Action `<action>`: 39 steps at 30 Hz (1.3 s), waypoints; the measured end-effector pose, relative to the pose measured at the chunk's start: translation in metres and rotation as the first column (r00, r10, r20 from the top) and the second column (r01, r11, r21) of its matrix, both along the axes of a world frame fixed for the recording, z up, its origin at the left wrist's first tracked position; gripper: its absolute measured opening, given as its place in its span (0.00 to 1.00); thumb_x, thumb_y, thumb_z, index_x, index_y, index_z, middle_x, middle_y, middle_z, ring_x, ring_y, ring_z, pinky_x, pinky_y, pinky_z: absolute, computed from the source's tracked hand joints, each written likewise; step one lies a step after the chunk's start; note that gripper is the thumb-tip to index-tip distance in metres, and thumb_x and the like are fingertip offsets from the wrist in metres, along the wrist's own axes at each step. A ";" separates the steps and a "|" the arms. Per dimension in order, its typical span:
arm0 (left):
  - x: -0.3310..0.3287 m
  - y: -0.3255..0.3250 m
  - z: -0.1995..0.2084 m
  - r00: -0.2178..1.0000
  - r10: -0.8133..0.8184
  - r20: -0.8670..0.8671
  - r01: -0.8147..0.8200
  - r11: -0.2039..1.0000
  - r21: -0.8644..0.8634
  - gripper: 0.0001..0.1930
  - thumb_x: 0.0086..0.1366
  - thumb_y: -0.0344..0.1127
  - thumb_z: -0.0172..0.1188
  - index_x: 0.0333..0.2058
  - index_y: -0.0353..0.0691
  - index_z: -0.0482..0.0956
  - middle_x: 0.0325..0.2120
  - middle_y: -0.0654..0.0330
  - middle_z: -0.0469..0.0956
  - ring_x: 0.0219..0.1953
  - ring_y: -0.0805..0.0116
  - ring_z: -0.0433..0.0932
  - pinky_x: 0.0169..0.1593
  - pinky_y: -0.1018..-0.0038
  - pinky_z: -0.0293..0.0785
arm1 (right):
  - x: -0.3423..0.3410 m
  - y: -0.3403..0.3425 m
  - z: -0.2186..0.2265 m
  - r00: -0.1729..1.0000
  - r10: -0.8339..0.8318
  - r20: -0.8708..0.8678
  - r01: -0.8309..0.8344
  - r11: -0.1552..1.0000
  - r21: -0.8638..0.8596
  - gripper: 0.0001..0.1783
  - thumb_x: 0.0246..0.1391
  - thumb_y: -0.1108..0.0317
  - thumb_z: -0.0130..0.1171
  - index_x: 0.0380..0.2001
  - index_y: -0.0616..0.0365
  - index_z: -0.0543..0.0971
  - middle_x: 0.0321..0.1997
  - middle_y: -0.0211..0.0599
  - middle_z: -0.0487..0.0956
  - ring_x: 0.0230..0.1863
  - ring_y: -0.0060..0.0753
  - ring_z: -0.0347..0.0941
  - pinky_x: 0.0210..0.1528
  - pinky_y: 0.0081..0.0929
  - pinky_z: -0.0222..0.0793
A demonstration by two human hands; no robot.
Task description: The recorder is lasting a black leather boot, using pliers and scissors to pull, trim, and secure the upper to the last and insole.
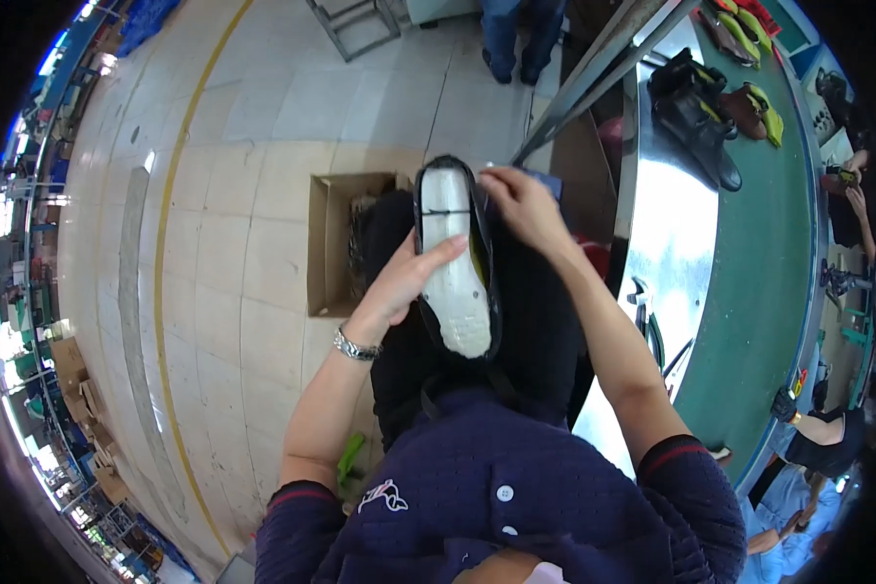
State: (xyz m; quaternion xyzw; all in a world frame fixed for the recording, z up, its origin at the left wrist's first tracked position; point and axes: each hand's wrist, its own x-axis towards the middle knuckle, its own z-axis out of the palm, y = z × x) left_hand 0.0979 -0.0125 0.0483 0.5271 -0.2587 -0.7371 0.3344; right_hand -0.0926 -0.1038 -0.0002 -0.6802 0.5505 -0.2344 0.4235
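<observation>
A black shoe upper [493,321] on its last lies bottom up above my lap, with its pale insole [462,307] facing me. A dark line crosses the insole near its far end. My left hand [404,277] is closed round the shoe's left side, thumb pressed on the insole, its other fingers hidden beneath. At the far right edge of the shoe is my right hand [530,209], fingers curled together in a pinch. Whatever lies between those fingertips is too small to make out. Yellow-green lining shows along the shoe's right inner side.
An open cardboard box [318,248] stands on the floor left of my knees. To my right runs a metal ledge [672,253] beside a green conveyor belt [749,311]. Black boots [691,112] and brown shoes [747,109] sit on the belt. Co-workers' arms [820,428] show beyond it.
</observation>
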 end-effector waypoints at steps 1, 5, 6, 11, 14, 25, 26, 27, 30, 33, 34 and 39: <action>0.000 0.006 -0.001 1.000 -0.014 0.005 0.014 1.000 -0.019 0.36 0.62 0.49 0.63 0.61 0.33 0.60 0.54 0.51 0.70 0.56 0.65 0.69 0.59 0.70 0.65 | -0.014 0.013 0.011 0.994 -0.030 0.103 0.038 0.997 -0.074 0.18 0.62 0.56 0.52 0.46 0.57 0.80 0.41 0.51 0.81 0.46 0.48 0.78 0.47 0.34 0.72; 0.005 0.026 0.001 0.993 0.016 0.113 -0.002 0.992 -0.128 0.37 0.63 0.49 0.63 0.60 0.30 0.60 0.55 0.49 0.70 0.57 0.65 0.68 0.60 0.70 0.63 | -0.083 0.060 0.031 0.945 -0.319 -0.067 0.318 0.948 -0.036 0.15 0.61 0.62 0.55 0.47 0.57 0.80 0.44 0.42 0.81 0.47 0.41 0.78 0.47 0.33 0.73; 0.001 0.035 0.001 0.973 0.087 0.216 -0.033 0.970 -0.242 0.34 0.63 0.49 0.63 0.56 0.28 0.64 0.49 0.51 0.74 0.47 0.68 0.76 0.50 0.73 0.72 | -0.107 0.074 0.022 0.917 -0.352 -0.186 0.344 0.936 -0.076 0.16 0.61 0.62 0.55 0.50 0.56 0.78 0.48 0.42 0.79 0.50 0.44 0.76 0.50 0.37 0.73; 0.002 0.069 0.010 0.880 0.104 0.463 0.000 0.976 -0.218 0.20 0.65 0.47 0.61 0.37 0.30 0.75 0.23 0.64 0.75 0.17 0.83 0.69 0.20 0.82 0.63 | -0.191 0.163 -0.007 0.622 -0.415 -0.664 0.363 0.904 -0.225 0.30 0.58 0.58 0.59 0.62 0.54 0.66 0.65 0.50 0.62 0.63 0.55 0.64 0.60 0.49 0.66; -0.001 0.071 0.013 0.802 0.094 0.590 0.046 0.975 -0.219 0.19 0.67 0.47 0.58 0.31 0.31 0.76 0.18 0.66 0.71 0.17 0.83 0.67 0.21 0.81 0.62 | -0.211 0.196 -0.013 0.624 -0.398 -0.673 0.380 0.907 -0.184 0.32 0.58 0.58 0.58 0.64 0.54 0.64 0.65 0.50 0.61 0.63 0.56 0.63 0.61 0.48 0.64; 0.018 0.089 -0.004 0.986 0.164 -0.026 -0.166 0.973 -0.158 0.26 0.67 0.38 0.60 0.57 0.28 0.66 0.48 0.58 0.75 0.49 0.74 0.73 0.56 0.76 0.66 | -0.228 0.312 -0.001 0.453 -0.741 -0.496 0.693 0.642 -0.328 0.30 0.59 0.59 0.57 0.61 0.61 0.65 0.54 0.49 0.67 0.55 0.46 0.68 0.58 0.38 0.64; 0.013 0.097 -0.005 0.987 0.118 -0.112 -0.124 0.991 -0.047 0.26 0.66 0.37 0.61 0.57 0.29 0.66 0.49 0.57 0.75 0.50 0.73 0.73 0.57 0.74 0.66 | -0.227 0.328 -0.001 0.422 -0.723 -0.547 0.717 0.636 -0.286 0.30 0.59 0.58 0.57 0.60 0.63 0.65 0.54 0.48 0.67 0.52 0.42 0.69 0.55 0.35 0.66; 0.008 0.103 -0.007 0.976 0.082 -0.201 -0.072 0.996 0.060 0.26 0.65 0.36 0.62 0.57 0.29 0.66 0.50 0.56 0.75 0.52 0.71 0.73 0.58 0.73 0.66 | -0.225 0.342 0.001 0.359 -0.692 -0.626 0.768 0.601 -0.223 0.28 0.59 0.58 0.59 0.57 0.64 0.69 0.51 0.46 0.69 0.47 0.37 0.71 0.50 0.33 0.68; -0.004 0.111 -0.016 0.954 0.188 -0.232 -0.174 0.981 0.080 0.25 0.64 0.35 0.63 0.56 0.30 0.69 0.50 0.57 0.76 0.51 0.71 0.74 0.57 0.73 0.67 | -0.233 0.370 -0.013 0.418 -0.682 -0.600 0.718 0.652 -0.242 0.24 0.56 0.59 0.62 0.50 0.65 0.75 0.44 0.42 0.73 0.41 0.31 0.72 0.43 0.31 0.70; -0.001 0.113 -0.020 0.957 0.198 -0.211 -0.204 0.979 -0.004 0.23 0.64 0.34 0.63 0.54 0.29 0.70 0.49 0.57 0.76 0.50 0.71 0.74 0.56 0.74 0.68 | -0.227 0.359 -0.009 0.379 -0.736 -0.560 0.786 0.576 -0.224 0.25 0.55 0.58 0.63 0.49 0.65 0.75 0.43 0.42 0.74 0.39 0.32 0.73 0.42 0.31 0.70; -0.002 0.112 -0.022 0.957 0.201 -0.209 -0.209 0.978 -0.021 0.22 0.64 0.34 0.63 0.54 0.29 0.71 0.49 0.57 0.77 0.50 0.71 0.75 0.55 0.74 0.68 | -0.236 0.363 -0.010 0.393 -0.697 -0.600 0.740 0.627 -0.244 0.25 0.54 0.58 0.64 0.49 0.65 0.75 0.42 0.41 0.74 0.38 0.32 0.73 0.43 0.31 0.70; 0.018 0.097 -0.022 0.946 0.219 -0.237 -0.228 0.974 -0.011 0.31 0.61 0.30 0.64 0.60 0.32 0.63 0.55 0.56 0.71 0.57 0.67 0.70 0.62 0.70 0.62 | -0.250 0.356 -0.014 0.403 -0.687 -0.605 0.758 0.621 -0.200 0.25 0.52 0.60 0.65 0.49 0.65 0.75 0.41 0.41 0.77 0.36 0.31 0.74 0.42 0.30 0.71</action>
